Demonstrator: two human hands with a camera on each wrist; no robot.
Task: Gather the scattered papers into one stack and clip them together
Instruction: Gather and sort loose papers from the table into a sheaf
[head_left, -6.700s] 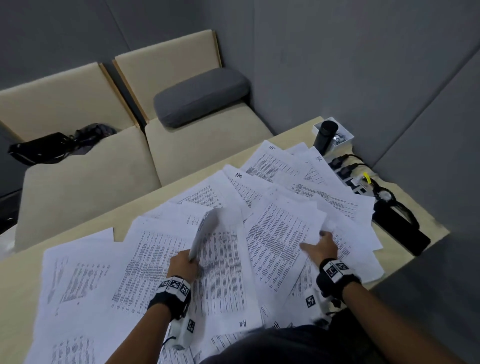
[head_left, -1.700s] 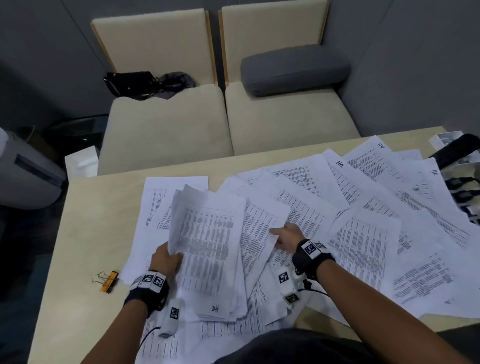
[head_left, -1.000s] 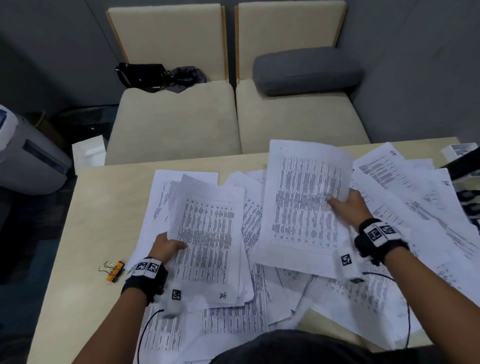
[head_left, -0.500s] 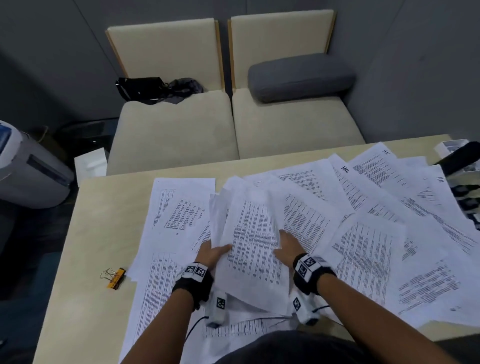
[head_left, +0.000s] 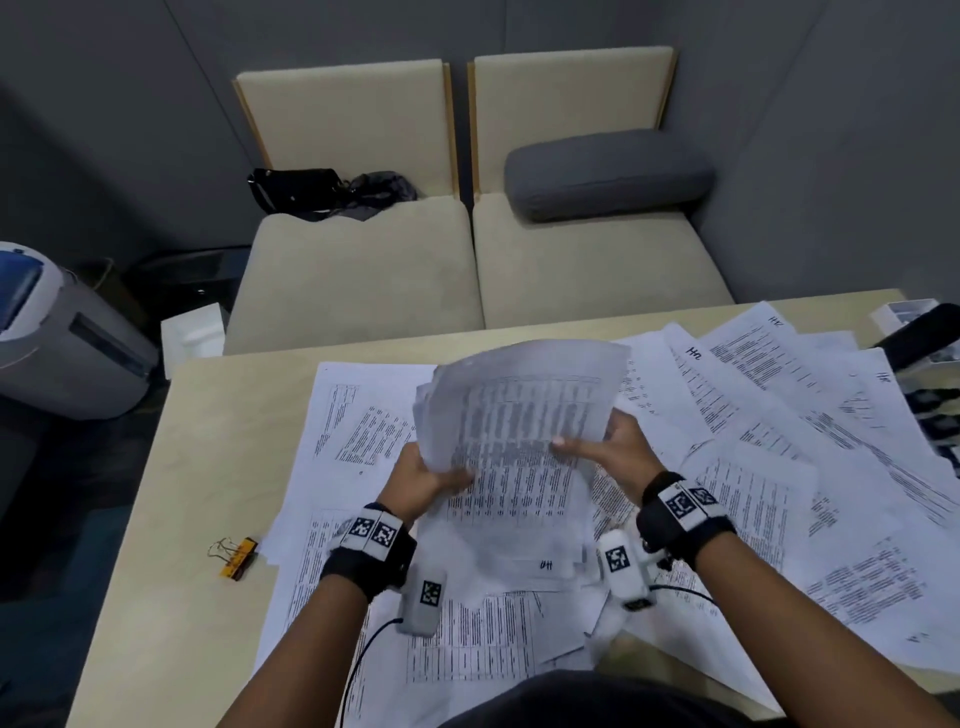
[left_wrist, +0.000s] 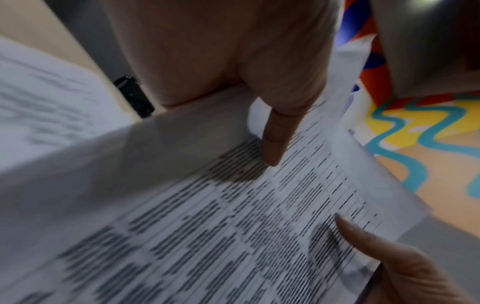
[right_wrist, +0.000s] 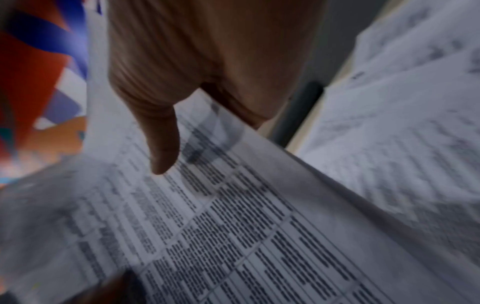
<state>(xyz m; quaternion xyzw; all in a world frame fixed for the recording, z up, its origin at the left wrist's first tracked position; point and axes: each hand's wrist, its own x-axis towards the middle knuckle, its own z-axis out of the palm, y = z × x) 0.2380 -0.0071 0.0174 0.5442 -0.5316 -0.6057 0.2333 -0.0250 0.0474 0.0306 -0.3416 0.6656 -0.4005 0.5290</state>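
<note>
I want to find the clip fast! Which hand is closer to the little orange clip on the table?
Left. The left hand grips the stack of papers just right of the orange clip; the right hand holds the stack's far side, farther away.

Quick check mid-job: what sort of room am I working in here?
Probably a small office meeting booth: grey padded wall panels, two beige cushioned bench seats facing a light wooden table strewn with printed white paper sheets.

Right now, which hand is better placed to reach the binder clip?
Left. The left hand is nearer the binder clip at the table's left; the right hand also holds the stack, farther away.
</note>
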